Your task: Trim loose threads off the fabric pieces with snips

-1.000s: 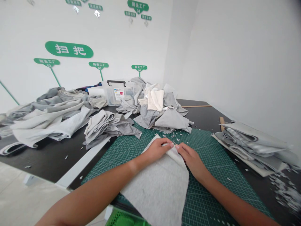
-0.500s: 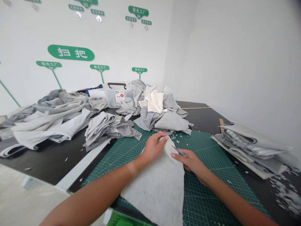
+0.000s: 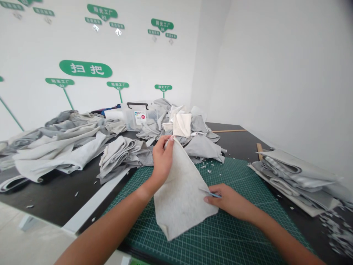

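Head view: a grey felt sheet [image 3: 182, 195] runs 12 to 6 o'clock, pinched at its top corner by the left hand [image 3: 162, 162]; the right hand [image 3: 228, 200], fingers closed on a small blue-handled cutter [image 3: 213, 194], lies nearer its 3 o'clock edge.

A cutting mat [image 3: 242, 224] lies on the near end of the surface [image 3: 228, 129], with a fabric piece [image 3: 182, 195] hanging from the left hand [image 3: 162, 158] over it and the right hand [image 3: 228, 200] just beside that piece. Behind the mat sits a fabric heap [image 3: 190, 138], apparently in front of a plastic box [image 3: 138, 116]; a folded pile [image 3: 121, 160] lies left, a wider heap [image 3: 60, 147] farther left, and a stack [image 3: 298, 176] right.
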`<state>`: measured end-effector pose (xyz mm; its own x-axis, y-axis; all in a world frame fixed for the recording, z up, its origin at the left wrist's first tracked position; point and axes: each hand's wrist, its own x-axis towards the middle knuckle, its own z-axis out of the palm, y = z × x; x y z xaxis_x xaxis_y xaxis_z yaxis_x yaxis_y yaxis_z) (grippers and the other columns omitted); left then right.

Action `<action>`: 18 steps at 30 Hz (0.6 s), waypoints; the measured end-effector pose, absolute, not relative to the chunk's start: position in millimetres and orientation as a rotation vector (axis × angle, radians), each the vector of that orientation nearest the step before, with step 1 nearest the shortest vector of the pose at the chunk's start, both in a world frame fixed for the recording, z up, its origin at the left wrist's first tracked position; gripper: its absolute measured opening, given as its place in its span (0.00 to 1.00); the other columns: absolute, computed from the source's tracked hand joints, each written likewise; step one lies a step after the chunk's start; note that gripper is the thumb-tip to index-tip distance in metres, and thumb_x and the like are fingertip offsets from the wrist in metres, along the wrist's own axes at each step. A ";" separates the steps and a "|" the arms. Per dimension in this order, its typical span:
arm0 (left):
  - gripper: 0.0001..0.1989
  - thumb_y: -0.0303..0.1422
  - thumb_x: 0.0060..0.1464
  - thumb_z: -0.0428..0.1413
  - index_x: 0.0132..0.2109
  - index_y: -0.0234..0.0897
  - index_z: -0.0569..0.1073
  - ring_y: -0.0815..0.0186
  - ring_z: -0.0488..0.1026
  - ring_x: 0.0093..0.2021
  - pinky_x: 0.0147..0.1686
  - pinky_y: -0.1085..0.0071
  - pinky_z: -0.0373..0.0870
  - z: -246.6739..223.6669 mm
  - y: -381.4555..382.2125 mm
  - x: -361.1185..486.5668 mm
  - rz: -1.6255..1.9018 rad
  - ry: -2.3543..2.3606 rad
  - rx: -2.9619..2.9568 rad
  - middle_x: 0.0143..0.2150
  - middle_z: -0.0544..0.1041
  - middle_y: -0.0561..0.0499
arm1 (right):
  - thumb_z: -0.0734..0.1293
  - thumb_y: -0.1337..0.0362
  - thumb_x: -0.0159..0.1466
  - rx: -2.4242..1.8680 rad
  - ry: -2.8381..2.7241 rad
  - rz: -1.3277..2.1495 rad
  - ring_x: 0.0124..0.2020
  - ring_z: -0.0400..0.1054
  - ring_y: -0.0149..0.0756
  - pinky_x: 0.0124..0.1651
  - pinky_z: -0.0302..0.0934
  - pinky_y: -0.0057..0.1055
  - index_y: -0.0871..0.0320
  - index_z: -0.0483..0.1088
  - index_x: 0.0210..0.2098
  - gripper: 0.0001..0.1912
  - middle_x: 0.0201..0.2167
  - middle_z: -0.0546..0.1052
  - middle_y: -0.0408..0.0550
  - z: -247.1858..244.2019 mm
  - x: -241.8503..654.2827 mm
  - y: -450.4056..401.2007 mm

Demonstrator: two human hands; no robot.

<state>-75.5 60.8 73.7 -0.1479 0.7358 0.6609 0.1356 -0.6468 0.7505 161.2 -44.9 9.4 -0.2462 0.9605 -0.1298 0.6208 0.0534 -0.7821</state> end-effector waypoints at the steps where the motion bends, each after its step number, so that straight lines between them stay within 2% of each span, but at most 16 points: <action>1: 0.14 0.41 0.64 0.49 0.44 0.38 0.74 0.63 0.72 0.44 0.47 0.68 0.66 78.4 60.8 -78.9 1.884 0.995 1.673 0.42 0.77 0.50 | 0.66 0.49 0.62 -1.610 -1.926 0.983 0.31 0.67 0.40 0.35 0.59 0.30 0.58 0.74 0.27 0.18 0.29 0.75 0.43 12.1 165.3 -43.8; 3: 0.13 0.41 0.64 0.50 0.44 0.38 0.74 0.63 0.71 0.44 0.47 0.69 0.66 86.5 61.7 -86.2 1.939 1.013 1.640 0.41 0.77 0.50 | 0.66 0.48 0.63 -1.640 -1.923 0.877 0.31 0.66 0.39 0.36 0.58 0.30 0.57 0.72 0.26 0.19 0.27 0.74 0.42 20.4 174.1 -41.5; 7: 0.14 0.42 0.63 0.51 0.43 0.38 0.75 0.64 0.71 0.42 0.44 0.69 0.66 98.7 64.6 -102.1 1.965 0.984 1.596 0.41 0.76 0.50 | 0.66 0.46 0.63 -1.586 -1.808 0.839 0.40 0.69 0.45 0.44 0.61 0.34 0.56 0.75 0.33 0.20 0.35 0.77 0.45 43.9 190.4 -39.8; 10: 0.14 0.43 0.62 0.52 0.44 0.38 0.75 0.64 0.71 0.41 0.43 0.70 0.66 106.2 65.0 -113.7 1.955 0.957 1.585 0.41 0.76 0.50 | 0.68 0.45 0.61 -1.552 -1.673 0.804 0.35 0.68 0.43 0.37 0.60 0.32 0.57 0.76 0.35 0.20 0.32 0.75 0.47 62.5 198.7 -44.8; 13: 0.14 0.43 0.61 0.53 0.44 0.38 0.75 0.63 0.71 0.42 0.44 0.69 0.66 113.4 62.9 -123.2 1.947 0.953 1.587 0.40 0.77 0.50 | 0.68 0.45 0.62 -1.511 -1.544 0.817 0.22 0.55 0.32 0.25 0.49 0.28 0.57 0.74 0.36 0.20 0.20 0.64 0.41 80.0 202.1 -54.5; 15: 0.14 0.43 0.61 0.54 0.45 0.38 0.76 0.63 0.72 0.43 0.45 0.69 0.66 117.4 60.8 -127.7 1.950 0.950 1.589 0.40 0.77 0.50 | 0.67 0.45 0.63 -1.465 -1.500 0.859 0.20 0.46 0.28 0.24 0.41 0.28 0.57 0.72 0.36 0.19 0.18 0.54 0.37 89.5 202.3 -61.0; 18: 0.15 0.44 0.60 0.55 0.45 0.38 0.76 0.62 0.72 0.41 0.43 0.69 0.67 120.8 58.7 -132.4 1.950 0.946 1.581 0.39 0.77 0.49 | 0.67 0.46 0.64 -1.414 -1.421 0.852 0.21 0.40 0.27 0.24 0.37 0.29 0.57 0.70 0.37 0.19 0.19 0.49 0.35 96.9 202.9 -66.4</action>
<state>-132.4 58.7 120.8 -0.2381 0.7162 0.6560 0.0720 -0.6606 0.7473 202.9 -66.4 96.9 0.0913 0.9864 0.1366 0.3441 0.0975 -0.9338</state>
